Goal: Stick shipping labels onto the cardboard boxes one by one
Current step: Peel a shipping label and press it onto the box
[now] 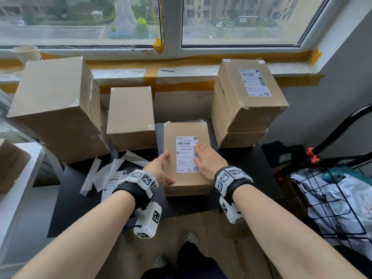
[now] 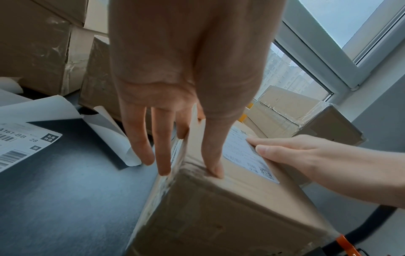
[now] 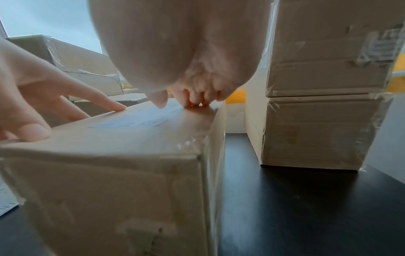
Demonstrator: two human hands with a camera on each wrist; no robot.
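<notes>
From the head view, a small cardboard box (image 1: 186,158) stands on the dark counter (image 1: 80,198) in front of the person, with a white shipping label (image 1: 186,155) stuck on its top face. The label's top line reads "190A A161-BB 28"; below it sit barcodes and a QR code, and the smaller print is too fine to read. The right hand (image 1: 207,161) lies flat on the label's right side, fingers straight and together. The left hand (image 1: 160,168) grips the box's left edge. To the left on the counter lie peeled backing strips (image 1: 112,170) and a loose label sheet (image 1: 113,181). A stack of boxes (image 1: 245,103) at the right carries its own label (image 1: 254,82) on top — print unreadable.

In the left wrist view, the left hand (image 2: 186,86) has its thumb on the top face and fingers (image 2: 162,147) down the side. The spare sheet (image 2: 22,143) shows "A161-BB 28".

In the right wrist view, the right hand (image 3: 175,52) presses its fingertips (image 3: 197,102) onto the box top (image 3: 131,131) — the label here is blurred.
</notes>
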